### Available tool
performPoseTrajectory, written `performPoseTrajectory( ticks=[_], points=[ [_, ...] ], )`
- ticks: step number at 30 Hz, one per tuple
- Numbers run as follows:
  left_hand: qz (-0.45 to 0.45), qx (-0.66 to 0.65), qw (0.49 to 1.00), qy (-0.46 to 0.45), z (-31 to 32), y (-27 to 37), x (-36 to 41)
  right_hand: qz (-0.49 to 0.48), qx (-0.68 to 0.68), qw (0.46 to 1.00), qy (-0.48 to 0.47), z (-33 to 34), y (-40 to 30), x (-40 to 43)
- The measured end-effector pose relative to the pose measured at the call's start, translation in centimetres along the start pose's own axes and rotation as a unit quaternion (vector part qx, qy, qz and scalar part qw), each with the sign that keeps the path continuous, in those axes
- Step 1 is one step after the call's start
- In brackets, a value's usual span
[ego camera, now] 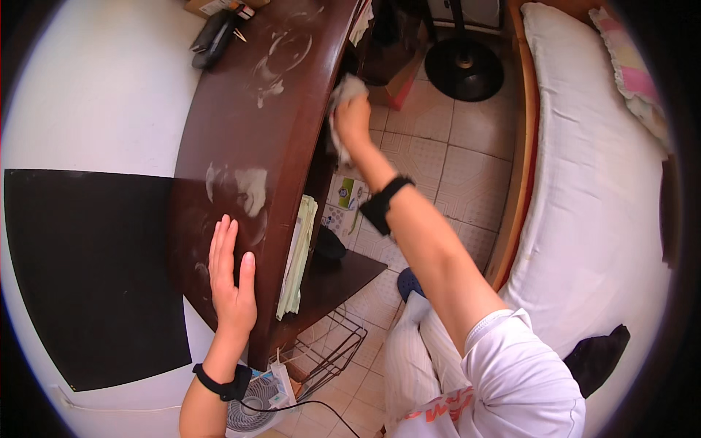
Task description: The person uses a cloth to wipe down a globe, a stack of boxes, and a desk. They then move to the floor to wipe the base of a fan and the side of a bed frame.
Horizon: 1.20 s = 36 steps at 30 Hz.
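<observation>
My right hand [351,121] grips a pale, crumpled cloth [348,90] by the front side of a dark brown wooden desk [241,131], close to an opening under the top. The hand and cloth are slightly blurred. Part of the cloth hangs down below my fingers. My left hand [233,279] is over the desktop near its front edge, thumb apart from the fingers, with nothing in it; whether the palm touches the wood I cannot tell. Whitish smears [252,189] mark the glossy top beyond my fingertips. Both wrists wear black bands.
Papers [297,257] stand in the desk's side compartment above a dark lower shelf [345,284]. A wire rack [334,350] and small fan [252,405] sit below. A black round base [464,68] stands on the tiles. A bed [591,191] runs along the right.
</observation>
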<state>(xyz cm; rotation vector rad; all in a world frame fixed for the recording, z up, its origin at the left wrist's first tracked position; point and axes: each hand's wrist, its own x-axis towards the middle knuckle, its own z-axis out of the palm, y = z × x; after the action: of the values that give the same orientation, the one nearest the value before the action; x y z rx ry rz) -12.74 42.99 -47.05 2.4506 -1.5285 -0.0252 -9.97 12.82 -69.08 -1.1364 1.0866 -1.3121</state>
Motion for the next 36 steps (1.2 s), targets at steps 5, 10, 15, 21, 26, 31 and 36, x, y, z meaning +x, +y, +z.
performPoseTrajectory(
  ticks=[5,10,15,21,26,31,36],
  points=[
    [0.008,0.010,1.000,0.010,-0.2,-0.8,-0.5,0.081,0.012,0.993,-0.086,-1.5,-1.4,-8.2],
    [0.017,0.000,1.000,0.020,0.1,-0.5,-0.4,0.078,-0.092,0.988,-0.094,-1.5,-1.9,-1.1],
    [0.030,-0.018,0.999,0.029,0.5,-0.5,0.1,0.077,-0.121,0.985,-0.095,-2.5,-2.9,5.3],
    [0.024,0.008,0.999,0.030,0.3,-1.2,-0.5,0.081,-0.151,0.969,-0.179,-3.7,-1.9,-4.9],
    [0.029,-0.004,0.999,0.031,0.6,-0.8,-0.2,0.079,-0.184,0.964,-0.175,-2.8,-1.0,2.3],
    [0.033,-0.003,0.999,0.033,0.4,-1.2,0.0,0.075,-0.207,0.962,-0.164,-1.8,-1.0,9.1],
    [0.033,-0.008,0.998,0.049,0.8,-1.2,-0.4,0.103,-0.171,0.970,-0.136,-2.1,-1.2,7.6]
  ],
)
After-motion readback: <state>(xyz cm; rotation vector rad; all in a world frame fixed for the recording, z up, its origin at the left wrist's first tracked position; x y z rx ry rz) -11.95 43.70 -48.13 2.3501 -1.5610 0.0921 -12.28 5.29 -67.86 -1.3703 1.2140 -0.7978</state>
